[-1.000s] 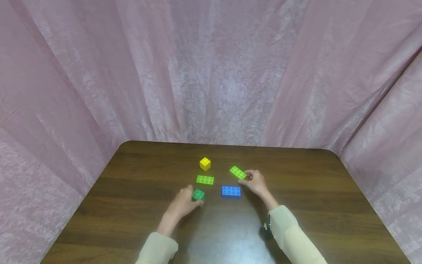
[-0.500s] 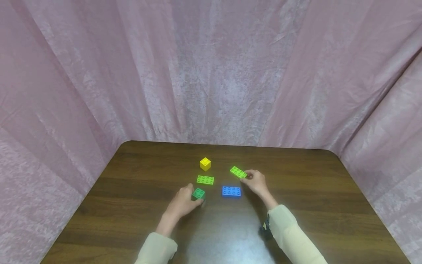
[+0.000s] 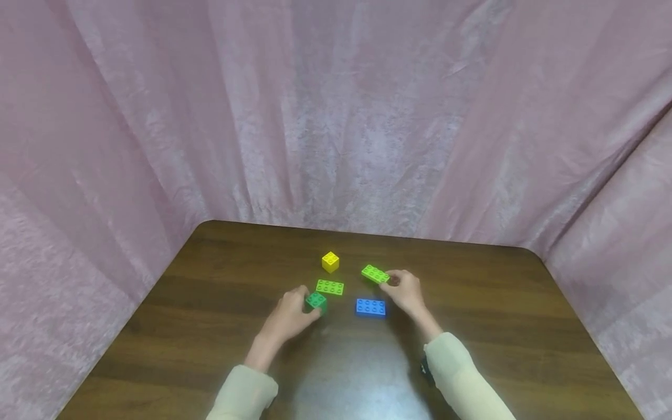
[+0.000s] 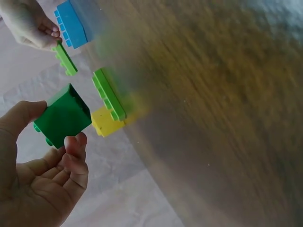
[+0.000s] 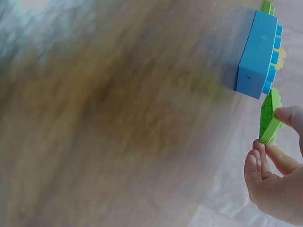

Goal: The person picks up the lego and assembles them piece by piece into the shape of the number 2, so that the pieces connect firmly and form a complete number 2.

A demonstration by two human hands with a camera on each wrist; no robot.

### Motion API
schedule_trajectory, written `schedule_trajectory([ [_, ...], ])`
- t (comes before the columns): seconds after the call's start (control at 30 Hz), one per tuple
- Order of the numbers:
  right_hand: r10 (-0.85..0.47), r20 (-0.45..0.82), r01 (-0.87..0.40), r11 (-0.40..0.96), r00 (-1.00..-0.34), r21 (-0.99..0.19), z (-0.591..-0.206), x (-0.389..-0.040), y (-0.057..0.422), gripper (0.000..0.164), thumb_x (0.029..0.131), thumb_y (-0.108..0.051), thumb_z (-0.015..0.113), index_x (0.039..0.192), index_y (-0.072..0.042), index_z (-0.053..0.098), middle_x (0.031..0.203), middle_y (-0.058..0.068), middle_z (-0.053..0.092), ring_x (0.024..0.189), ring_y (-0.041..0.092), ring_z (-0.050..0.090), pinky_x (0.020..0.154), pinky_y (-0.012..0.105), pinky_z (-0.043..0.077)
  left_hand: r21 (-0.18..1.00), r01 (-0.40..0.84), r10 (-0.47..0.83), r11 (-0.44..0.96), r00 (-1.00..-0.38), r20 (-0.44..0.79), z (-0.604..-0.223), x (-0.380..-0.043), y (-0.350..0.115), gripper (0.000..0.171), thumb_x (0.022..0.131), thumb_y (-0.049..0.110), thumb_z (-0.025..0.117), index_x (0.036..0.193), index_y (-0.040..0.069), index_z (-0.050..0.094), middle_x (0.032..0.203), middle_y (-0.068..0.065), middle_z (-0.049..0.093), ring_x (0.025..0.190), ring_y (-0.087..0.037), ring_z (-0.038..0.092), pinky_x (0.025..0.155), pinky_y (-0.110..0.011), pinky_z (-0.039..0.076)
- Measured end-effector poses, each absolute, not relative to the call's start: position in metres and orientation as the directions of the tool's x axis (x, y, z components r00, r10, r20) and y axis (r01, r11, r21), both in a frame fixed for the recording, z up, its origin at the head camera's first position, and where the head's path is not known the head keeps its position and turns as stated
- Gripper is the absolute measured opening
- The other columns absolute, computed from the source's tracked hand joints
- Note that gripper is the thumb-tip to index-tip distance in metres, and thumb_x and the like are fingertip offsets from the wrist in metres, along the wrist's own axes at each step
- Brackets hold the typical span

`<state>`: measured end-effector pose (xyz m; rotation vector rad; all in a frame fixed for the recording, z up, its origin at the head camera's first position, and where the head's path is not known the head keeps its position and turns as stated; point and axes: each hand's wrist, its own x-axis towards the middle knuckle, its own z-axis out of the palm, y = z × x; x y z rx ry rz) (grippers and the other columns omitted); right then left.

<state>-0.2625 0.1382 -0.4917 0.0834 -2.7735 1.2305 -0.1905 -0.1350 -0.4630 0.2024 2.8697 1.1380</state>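
Note:
My left hand (image 3: 287, 315) pinches a dark green 2x2 toy brick (image 4: 64, 116) between thumb and fingers. The brick is raised and tilted, its studs facing up in the head view. On the other side, my right hand (image 3: 406, 291) pinches one end of a thin lime-green building plate (image 5: 269, 116), which hangs above the table. A second lime-green plate (image 3: 329, 287) lies flat just beyond the left hand. Close in front of the right hand rests a blue 2x4 brick (image 3: 370, 308). Behind them stands a yellow brick (image 3: 330, 262).
All the pieces are grouped around the middle of a dark brown wooden table (image 3: 236, 251). Pink curtains (image 3: 336, 116) hang behind the table and along its sides. Light reflects off the near part of the tabletop.
The dark green brick has risen with the left hand. The right hand has lifted the lime-green plate slightly and shifted it a little left. The head view has also tilted slightly.

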Motion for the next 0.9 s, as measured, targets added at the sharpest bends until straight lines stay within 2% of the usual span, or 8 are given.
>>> schedule_trajectory([
  [0.3, 0.003, 0.175, -0.131, 0.648, -0.985, -0.750, -0.480, -0.261, 0.137, 0.038, 0.078, -0.008, 0.071, 0.112, 0.007, 0.067, 0.104, 0.025, 0.067, 0.095, 0.036, 0.065, 0.085, 0.046, 0.057, 0.681, 0.147, 0.130, 0.717, -0.989, 0.076, -0.455, -0.193, -0.134, 0.025, 0.082, 0.018, 0.071, 0.097, 0.003, 0.057, 0.080, -0.004, 0.052, 0.066, -0.014, 0.046, 0.052, -0.022, 0.040],
  [0.6, 0.049, 0.175, -0.108, 0.616, -0.983, -0.780, -0.458, -0.257, 0.146, 0.038, 0.080, -0.010, 0.069, 0.115, 0.005, 0.066, 0.109, 0.024, 0.067, 0.098, 0.035, 0.066, 0.086, 0.045, 0.057, 0.692, 0.157, 0.123, 0.705, -0.987, 0.099, -0.450, -0.190, -0.136, 0.024, 0.082, 0.016, 0.070, 0.097, 0.002, 0.058, 0.082, -0.008, 0.055, 0.069, -0.015, 0.046, 0.056, -0.022, 0.041],
  [0.9, 0.060, 0.223, -0.142, 0.606, -0.973, -0.783, -0.434, -0.251, 0.147, 0.038, 0.079, -0.011, 0.068, 0.114, 0.002, 0.067, 0.105, 0.022, 0.067, 0.097, 0.036, 0.064, 0.081, 0.035, 0.055, 0.688, 0.148, 0.103, 0.711, -0.989, 0.106, -0.445, -0.185, -0.136, 0.024, 0.082, 0.017, 0.069, 0.098, 0.003, 0.058, 0.084, -0.007, 0.056, 0.071, -0.015, 0.048, 0.059, -0.024, 0.043],
])
